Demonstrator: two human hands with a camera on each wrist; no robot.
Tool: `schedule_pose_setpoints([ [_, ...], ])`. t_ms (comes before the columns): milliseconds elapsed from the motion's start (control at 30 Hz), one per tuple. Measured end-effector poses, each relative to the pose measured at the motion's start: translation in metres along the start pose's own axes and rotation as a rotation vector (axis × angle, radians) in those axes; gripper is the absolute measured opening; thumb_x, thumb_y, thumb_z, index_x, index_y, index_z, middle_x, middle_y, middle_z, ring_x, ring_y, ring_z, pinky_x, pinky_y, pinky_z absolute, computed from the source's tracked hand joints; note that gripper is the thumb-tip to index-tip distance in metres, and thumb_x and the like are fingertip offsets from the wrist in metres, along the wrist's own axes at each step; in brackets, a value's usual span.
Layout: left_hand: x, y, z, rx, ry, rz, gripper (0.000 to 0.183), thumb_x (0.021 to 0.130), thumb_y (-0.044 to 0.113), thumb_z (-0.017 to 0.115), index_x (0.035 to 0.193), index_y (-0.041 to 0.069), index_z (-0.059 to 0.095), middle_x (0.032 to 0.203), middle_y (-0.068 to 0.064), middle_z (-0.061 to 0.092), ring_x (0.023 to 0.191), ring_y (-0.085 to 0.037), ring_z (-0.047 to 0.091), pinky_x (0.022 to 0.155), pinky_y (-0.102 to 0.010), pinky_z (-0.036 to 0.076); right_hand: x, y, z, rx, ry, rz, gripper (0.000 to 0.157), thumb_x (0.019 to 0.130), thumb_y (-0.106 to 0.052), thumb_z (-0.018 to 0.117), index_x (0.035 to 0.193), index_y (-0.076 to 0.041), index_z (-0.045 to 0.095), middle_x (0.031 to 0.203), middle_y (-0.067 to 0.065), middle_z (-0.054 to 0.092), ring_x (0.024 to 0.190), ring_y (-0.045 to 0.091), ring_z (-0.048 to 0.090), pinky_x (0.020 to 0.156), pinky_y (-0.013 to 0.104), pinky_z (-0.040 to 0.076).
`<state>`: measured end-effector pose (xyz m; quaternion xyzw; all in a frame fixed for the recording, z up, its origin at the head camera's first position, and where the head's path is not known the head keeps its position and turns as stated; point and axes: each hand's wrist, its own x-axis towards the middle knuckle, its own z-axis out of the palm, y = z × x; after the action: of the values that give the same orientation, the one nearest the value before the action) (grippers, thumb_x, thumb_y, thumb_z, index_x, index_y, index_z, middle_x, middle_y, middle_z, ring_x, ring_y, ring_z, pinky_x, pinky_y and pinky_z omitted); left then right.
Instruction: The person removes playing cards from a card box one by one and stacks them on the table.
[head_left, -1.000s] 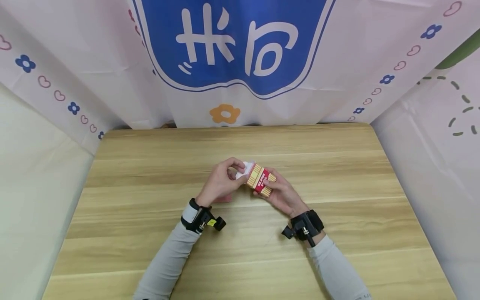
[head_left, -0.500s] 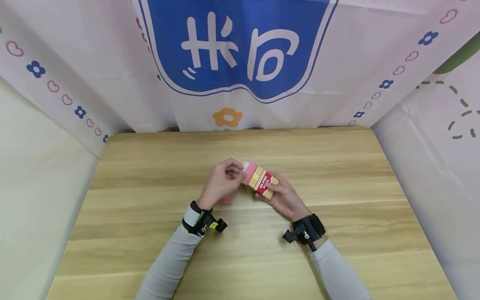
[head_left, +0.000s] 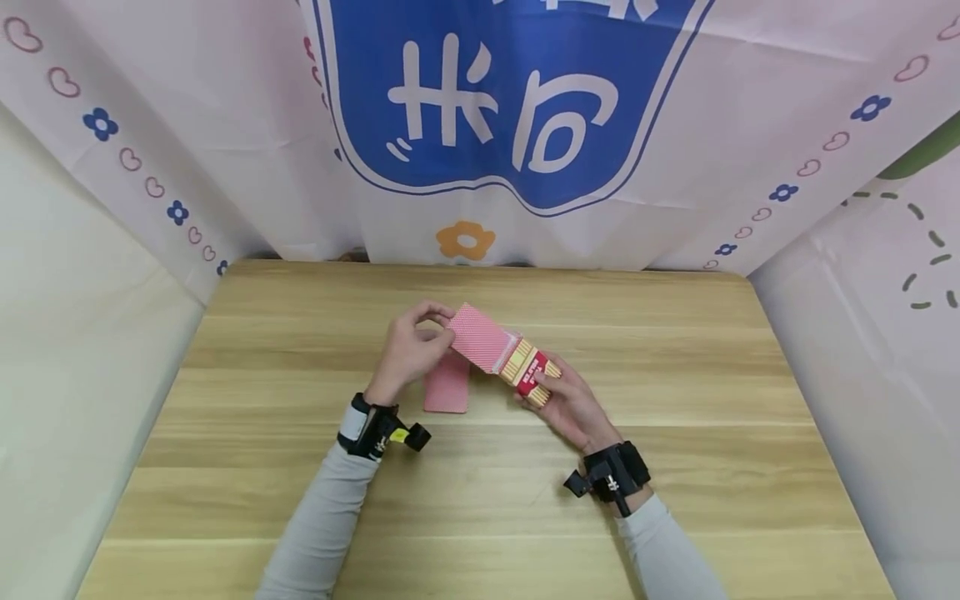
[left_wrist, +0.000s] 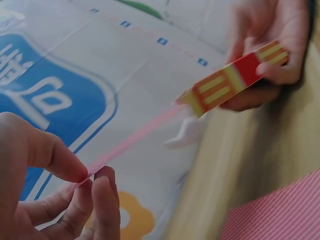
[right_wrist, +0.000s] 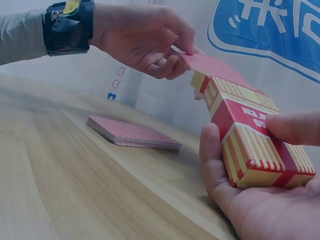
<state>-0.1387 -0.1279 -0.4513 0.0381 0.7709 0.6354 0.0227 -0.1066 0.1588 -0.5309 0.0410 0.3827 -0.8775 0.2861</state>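
Note:
Between thumb and fingers, my left hand (head_left: 412, 344) pinches a red-patterned playing card (head_left: 480, 337) by its outer end. The card's other end meets the open mouth of a striped card box (head_left: 529, 370), red and yellow with white lettering. My right hand (head_left: 573, 407) grips this box at its lower end, thumb across the front, as the right wrist view shows. Seen edge-on in the left wrist view, the card (left_wrist: 135, 137) runs straight from my fingertips to the box (left_wrist: 235, 77). A stack of playing cards (right_wrist: 134, 133) lies face down on the table, below my left hand.
The wooden table (head_left: 480, 500) ends at a white printed cloth (head_left: 315, 200) hanging behind it, with further pale cloth at both sides. Each wrist carries a strapped camera (head_left: 375, 427); the right one (head_left: 611, 471) sits low beside the box.
My left hand has moved left, away from the box, and much more of the patterned card shows outside it. The stack on the table is more exposed. My right hand keeps its grip.

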Motion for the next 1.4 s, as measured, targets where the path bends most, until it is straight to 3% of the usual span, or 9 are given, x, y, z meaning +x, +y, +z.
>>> schedule_pose_setpoints([
  [200,0.005,0.000,-0.024,0.031,0.002,-0.071,0.026,0.096,0.011,0.062,0.118,0.002,0.069,0.114,-0.013,0.061,0.082,-0.018,0.071,0.069,-0.029,0.057,0.000,0.001,0.000,0.005,0.014,-0.004,0.058,0.102,-0.005,0.056,0.154,-0.012,0.032,0.155,0.015,0.038,0.129,0.027,0.058,0.101,0.041,0.054],
  [400,0.011,-0.014,-0.043,0.094,-0.155,-0.119,0.030,0.100,0.020,0.064,0.125,0.004,0.069,0.124,-0.016,0.066,0.100,-0.023,0.069,0.090,-0.047,0.058,0.000,0.001,0.000,0.014,0.008,0.002,0.056,0.103,-0.003,0.052,0.155,-0.011,0.030,0.154,0.016,0.040,0.128,0.027,0.059,0.100,0.040,0.054],
  [600,0.015,-0.032,-0.043,0.152,-0.299,-0.192,0.030,0.101,0.021,0.063,0.126,0.006,0.070,0.123,-0.016,0.067,0.096,-0.022,0.068,0.084,-0.040,0.060,0.000,0.000,-0.001,0.007,0.028,0.008,0.060,0.101,-0.005,0.057,0.155,-0.011,0.031,0.155,0.017,0.038,0.129,0.028,0.058,0.101,0.041,0.054],
  [733,0.017,-0.038,-0.038,0.201,-0.336,-0.175,0.027,0.101,0.021,0.063,0.121,0.006,0.072,0.118,-0.015,0.066,0.096,-0.022,0.065,0.081,-0.036,0.057,0.001,0.000,0.000,0.008,0.020,0.006,0.059,0.102,-0.004,0.055,0.155,-0.011,0.031,0.156,0.017,0.038,0.130,0.028,0.058,0.101,0.040,0.054],
  [867,0.017,-0.043,-0.034,0.272,-0.342,-0.146,0.024,0.101,0.021,0.063,0.118,0.007,0.073,0.114,-0.012,0.068,0.097,-0.022,0.062,0.083,-0.034,0.053,0.001,-0.001,0.000,0.014,0.010,0.002,0.057,0.103,-0.003,0.052,0.156,-0.011,0.031,0.156,0.017,0.038,0.129,0.028,0.058,0.101,0.040,0.054],
  [1067,0.014,-0.043,-0.027,0.416,-0.291,-0.121,0.020,0.100,0.022,0.064,0.114,0.012,0.075,0.101,-0.008,0.065,0.089,-0.023,0.056,0.076,-0.035,0.046,0.002,0.000,0.000,0.017,0.010,0.007,0.058,0.103,-0.003,0.052,0.156,-0.012,0.031,0.156,0.016,0.037,0.129,0.028,0.058,0.101,0.041,0.054],
  [1400,0.013,-0.042,-0.018,0.553,-0.269,-0.073,0.016,0.096,0.020,0.070,0.108,0.011,0.078,0.099,-0.007,0.067,0.088,-0.023,0.057,0.075,-0.035,0.047,0.003,-0.002,-0.001,0.025,-0.008,0.009,0.058,0.102,-0.002,0.054,0.154,-0.011,0.032,0.157,0.017,0.036,0.130,0.030,0.057,0.102,0.042,0.053],
])
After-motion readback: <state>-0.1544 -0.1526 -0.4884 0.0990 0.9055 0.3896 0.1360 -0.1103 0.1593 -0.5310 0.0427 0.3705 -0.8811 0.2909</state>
